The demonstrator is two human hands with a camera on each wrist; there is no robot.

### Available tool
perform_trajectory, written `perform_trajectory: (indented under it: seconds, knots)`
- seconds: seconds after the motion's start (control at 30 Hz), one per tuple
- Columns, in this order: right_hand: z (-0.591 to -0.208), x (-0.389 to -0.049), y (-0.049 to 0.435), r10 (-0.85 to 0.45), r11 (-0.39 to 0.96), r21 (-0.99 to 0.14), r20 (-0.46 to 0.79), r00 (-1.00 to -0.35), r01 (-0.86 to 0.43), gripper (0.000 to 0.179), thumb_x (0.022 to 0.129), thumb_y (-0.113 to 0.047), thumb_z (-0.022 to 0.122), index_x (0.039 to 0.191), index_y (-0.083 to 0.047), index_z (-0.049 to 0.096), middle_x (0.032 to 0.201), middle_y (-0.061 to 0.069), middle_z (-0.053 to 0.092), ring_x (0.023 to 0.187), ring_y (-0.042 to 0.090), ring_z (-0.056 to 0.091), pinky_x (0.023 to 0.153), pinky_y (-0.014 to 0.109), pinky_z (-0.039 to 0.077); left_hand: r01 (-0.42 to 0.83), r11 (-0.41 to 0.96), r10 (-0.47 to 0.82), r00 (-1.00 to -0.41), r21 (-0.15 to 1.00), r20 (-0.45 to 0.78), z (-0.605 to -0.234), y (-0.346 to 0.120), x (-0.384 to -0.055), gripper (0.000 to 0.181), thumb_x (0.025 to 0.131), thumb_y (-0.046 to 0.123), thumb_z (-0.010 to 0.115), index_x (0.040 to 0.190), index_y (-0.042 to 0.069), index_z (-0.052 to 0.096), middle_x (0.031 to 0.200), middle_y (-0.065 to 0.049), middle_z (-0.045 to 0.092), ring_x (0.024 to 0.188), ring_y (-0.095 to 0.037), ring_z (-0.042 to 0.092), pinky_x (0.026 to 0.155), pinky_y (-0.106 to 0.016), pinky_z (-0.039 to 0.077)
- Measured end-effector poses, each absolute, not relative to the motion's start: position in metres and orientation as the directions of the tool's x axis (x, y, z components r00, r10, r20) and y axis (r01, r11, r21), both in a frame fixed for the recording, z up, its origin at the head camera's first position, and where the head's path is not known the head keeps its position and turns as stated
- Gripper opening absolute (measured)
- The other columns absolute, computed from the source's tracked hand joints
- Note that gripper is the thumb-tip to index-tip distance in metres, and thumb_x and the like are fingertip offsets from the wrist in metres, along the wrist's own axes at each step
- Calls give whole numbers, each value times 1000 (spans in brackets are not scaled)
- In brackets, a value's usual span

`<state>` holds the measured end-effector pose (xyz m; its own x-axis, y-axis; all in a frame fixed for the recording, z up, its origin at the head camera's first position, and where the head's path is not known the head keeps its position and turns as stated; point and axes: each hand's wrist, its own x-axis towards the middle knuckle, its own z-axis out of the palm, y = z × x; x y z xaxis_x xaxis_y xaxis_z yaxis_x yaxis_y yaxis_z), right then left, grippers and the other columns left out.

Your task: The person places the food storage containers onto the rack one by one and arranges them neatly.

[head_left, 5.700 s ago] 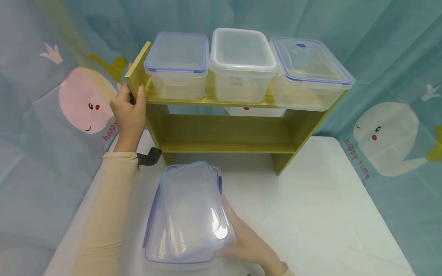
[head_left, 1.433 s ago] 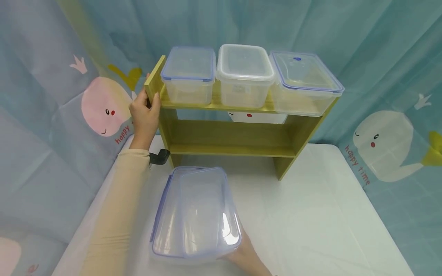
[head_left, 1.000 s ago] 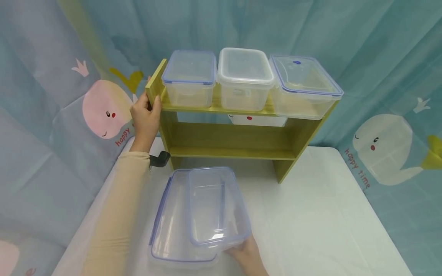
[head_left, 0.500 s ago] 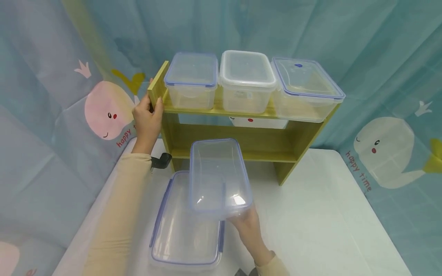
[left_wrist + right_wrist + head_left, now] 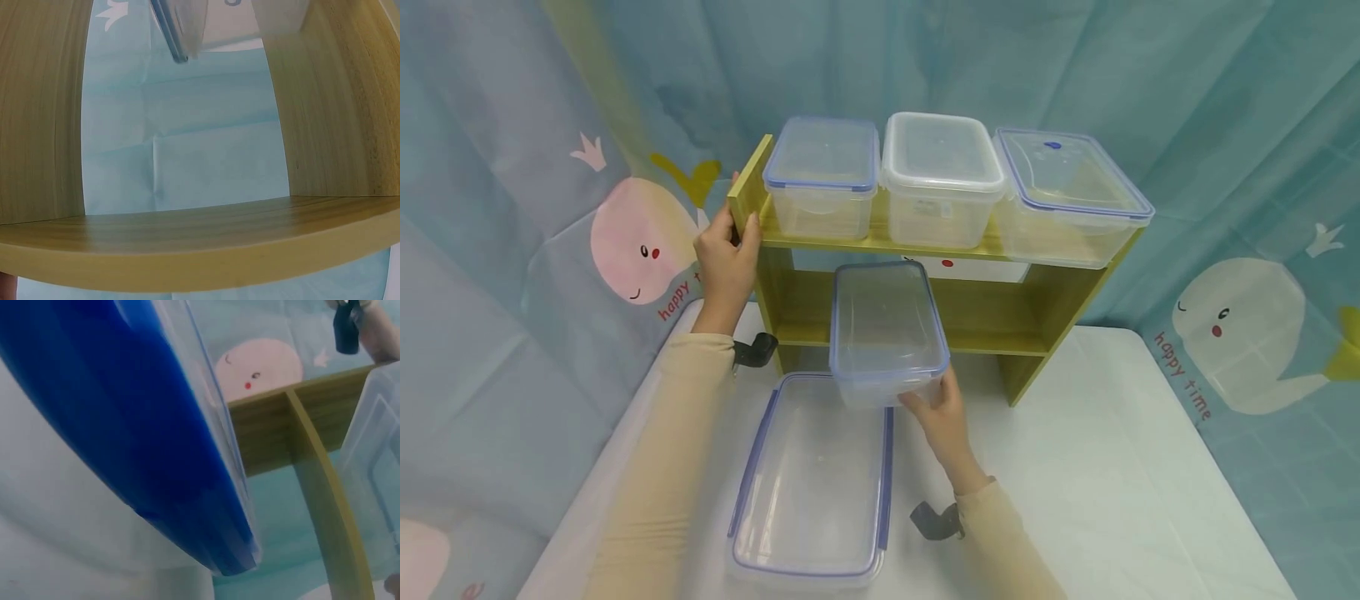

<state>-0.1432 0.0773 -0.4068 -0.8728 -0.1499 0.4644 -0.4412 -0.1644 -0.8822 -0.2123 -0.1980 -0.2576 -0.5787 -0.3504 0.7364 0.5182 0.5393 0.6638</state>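
My right hand (image 5: 946,421) grips the near right bottom corner of a clear food container (image 5: 889,321) with a blue-rimmed lid. It holds this container raised and slightly tilted in front of the shelf's middle opening. The left hand (image 5: 727,267) grips the left side panel (image 5: 751,179) of a small wooden shelf (image 5: 917,242), its thumb in front and the other fingers partly hidden behind. In the right wrist view the held container (image 5: 381,450) shows at the right edge. Below it on the table lies a larger flat container (image 5: 812,492) with blue side clips.
Three lidded containers stand in a row on the shelf top: a blue-rimmed one (image 5: 823,179), a white-lidded one (image 5: 942,179) and a wider blue-rimmed one (image 5: 1071,196), which juts past the front edge. A printed curtain (image 5: 1247,192) surrounds the white table (image 5: 1097,500).
The right hand has lifted the smaller container off the larger flat one and carried it up and forward to the shelf's front. The left hand keeps its hold on the side panel.
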Motion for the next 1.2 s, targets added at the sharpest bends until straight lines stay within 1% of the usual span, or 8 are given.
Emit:
perform_trajectory:
  seconds: [0.13, 0.37, 0.5, 0.67, 0.77, 0.93, 1.1, 1.2]
  knots:
    - [-401, -157, 74, -146, -100, -900, 435, -888, -424, 78, 79, -10, 75, 144, -1, 33, 139, 17, 44, 132, 25, 36, 111, 34, 25, 515, 551, -354, -568, 657, 743, -258, -198, -215, 40, 91, 4, 56, 131, 5, 55, 123, -8, 61, 97, -23, 64, 77, -19, 52]
    - [-392, -176, 67, -98, 93, -923, 364, -926, -373, 73, 74, -6, 79, 138, -2, 45, 133, 15, 52, 126, 28, 45, 107, 38, 33, 510, 556, -356, -568, 657, 742, -257, -198, -216, 42, 91, -1, 53, 133, 3, 52, 125, -12, 59, 98, -28, 63, 76, -17, 51]
    - [-386, -184, 61, -59, 157, -909, 381, -923, -386, 76, 68, -7, 83, 135, -2, 49, 131, 15, 54, 126, 28, 46, 106, 36, 34, 517, 558, -347, -566, 649, 748, -257, -199, -215, 40, 92, 4, 55, 131, 5, 55, 120, -10, 63, 92, -18, 65, 72, -13, 49]
    - [-382, -190, 55, -57, 157, -906, 389, -919, -393, 76, 66, -7, 84, 133, -1, 50, 127, 14, 57, 120, 28, 51, 102, 33, 39, 520, 562, -349, -556, 643, 754, -259, -198, -212, 29, 92, 7, 56, 116, -7, 63, 101, -20, 68, 73, 3, 56, 63, -10, 43]
    - [-381, -194, 54, -84, 172, -912, 363, -928, -373, 74, 64, -8, 86, 130, -2, 52, 123, 13, 59, 116, 28, 54, 100, 34, 42, 521, 562, -353, -551, 642, 756, -259, -197, -211, 28, 91, 8, 56, 112, -10, 63, 98, -23, 68, 71, 10, 52, 63, -9, 42]
    - [-378, -198, 51, -132, 241, -911, 312, -941, -336, 68, 66, -14, 86, 126, -4, 55, 120, 10, 62, 113, 26, 56, 97, 38, 44, 508, 564, -363, -556, 651, 748, -258, -196, -210, 27, 91, 8, 56, 110, -11, 64, 99, -22, 68, 73, 7, 53, 64, -9, 43]
    - [-374, -201, 46, -127, 304, -890, 315, -941, -339, 60, 67, -17, 85, 119, -4, 58, 107, 10, 65, 93, 23, 58, 80, 37, 48, 512, 557, -361, -561, 654, 745, -256, -196, -209, 25, 91, 8, 57, 107, -11, 64, 96, -23, 68, 70, 7, 52, 62, -8, 42]
    - [-375, -202, 44, -128, 324, -885, 310, -942, -335, 59, 68, -18, 84, 118, -3, 58, 105, 11, 66, 90, 23, 57, 78, 37, 48, 512, 550, -365, -562, 659, 742, -257, -196, -207, 26, 91, 7, 58, 109, -9, 65, 95, -23, 68, 66, 7, 50, 60, -8, 39]
